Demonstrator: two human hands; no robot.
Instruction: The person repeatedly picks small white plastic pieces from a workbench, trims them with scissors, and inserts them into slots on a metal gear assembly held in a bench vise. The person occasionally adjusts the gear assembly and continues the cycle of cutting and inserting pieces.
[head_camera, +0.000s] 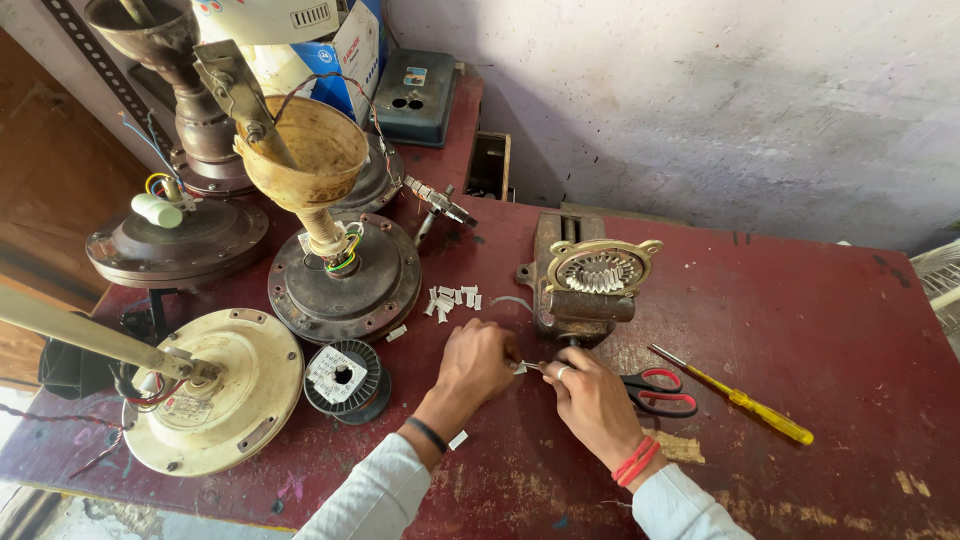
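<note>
Fingers of both hands pinch together over the dark red desk (780, 300), and between them sits a tiny white strip (521, 368) with a thin metal tip poking out. Left hand (476, 362) comes in from below, wrist wearing a dark band, knuckles curled, fingertips closed on the strip's left end. Right hand (592, 400) angles in from the lower right, red bands at the wrist, a ring on one finger, thumb and forefinger nipped on the strip's other end. Both sleeves are pale.

Big items now: a cream fan motor housing (215, 390) lies at the left edge with its rod, a dark fan motor (345, 275) with a funnel-shaped cup stands behind it, and another brown motor (175, 240) sits further left. Straight ahead of the hands, a bench vise (590, 280) grips a toothed round part. Beside the left wrist rests a wire spool (345, 378). Red-handled scissors (660, 390) lie just beside the right hand, a yellow screwdriver (735, 396) further right. Smallest: a scatter of white cut pieces (452, 298) near the dark motor.
</note>
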